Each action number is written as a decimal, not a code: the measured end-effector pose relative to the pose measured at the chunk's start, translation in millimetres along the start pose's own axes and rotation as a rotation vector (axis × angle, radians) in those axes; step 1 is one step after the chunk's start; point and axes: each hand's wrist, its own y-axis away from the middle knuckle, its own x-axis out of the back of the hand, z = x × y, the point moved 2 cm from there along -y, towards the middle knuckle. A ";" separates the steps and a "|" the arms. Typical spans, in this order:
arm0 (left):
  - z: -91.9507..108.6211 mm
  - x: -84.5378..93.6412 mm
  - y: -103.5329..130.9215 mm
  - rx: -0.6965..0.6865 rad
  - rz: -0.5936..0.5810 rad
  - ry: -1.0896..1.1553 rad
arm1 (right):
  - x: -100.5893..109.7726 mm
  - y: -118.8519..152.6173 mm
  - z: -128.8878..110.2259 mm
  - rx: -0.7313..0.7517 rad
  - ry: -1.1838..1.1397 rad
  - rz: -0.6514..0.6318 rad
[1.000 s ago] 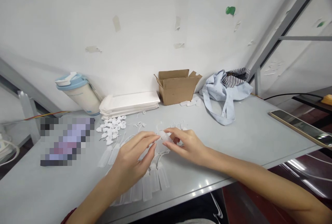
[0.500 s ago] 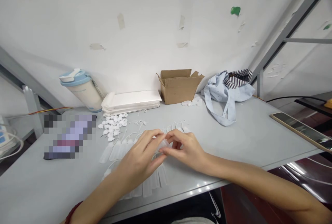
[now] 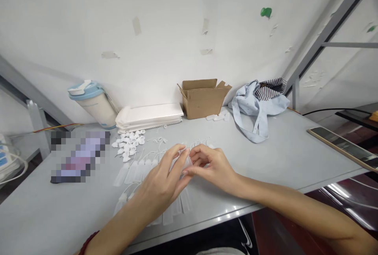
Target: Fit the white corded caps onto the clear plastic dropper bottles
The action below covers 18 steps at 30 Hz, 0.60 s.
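Over the middle of the grey table, my left hand [image 3: 165,174] and my right hand [image 3: 212,165] meet with fingertips closed on a small translucent white plastic piece [image 3: 186,162]. Its ends are hidden by the fingers. Under and beside my left hand lie rows of similar translucent pieces [image 3: 132,172] with thin white cords, partly covered by the hand and forearm. Beyond them are a heap of small white caps [image 3: 127,143] and a few loose white cords [image 3: 158,140].
At the back stand a blue-lidded tumbler [image 3: 96,103], a stack of white sheets or envelopes [image 3: 150,112], an open cardboard box [image 3: 203,101] and a light blue cloth bag [image 3: 254,109]. White pieces [image 3: 218,116] lie before the box. A phone [image 3: 342,146] rests at the right.
The held plastic piece has turned more upright between my fingers. My left hand's fingers have risen slightly, and the right fingers have shifted a little.
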 end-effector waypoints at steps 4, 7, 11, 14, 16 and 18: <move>2.2 4.2 -4.3 -0.053 0.092 -0.112 | 0.2 0.4 -1.0 -0.015 -0.036 0.040; 2.9 5.6 -5.7 -0.069 0.133 -0.161 | 0.6 1.5 -1.1 -0.003 -0.046 0.067; 3.7 4.8 -4.2 -0.035 0.127 -0.115 | 1.1 3.4 -1.7 0.078 0.036 0.083; 4.0 5.8 -3.2 0.053 0.104 0.056 | 3.4 4.2 -4.2 0.214 0.129 0.080; 3.3 7.7 -3.0 0.136 0.047 0.213 | 7.2 3.6 -6.2 0.297 0.162 0.075; 2.8 9.4 -2.8 0.195 -0.077 0.361 | 13.4 1.4 -7.3 0.327 0.177 0.095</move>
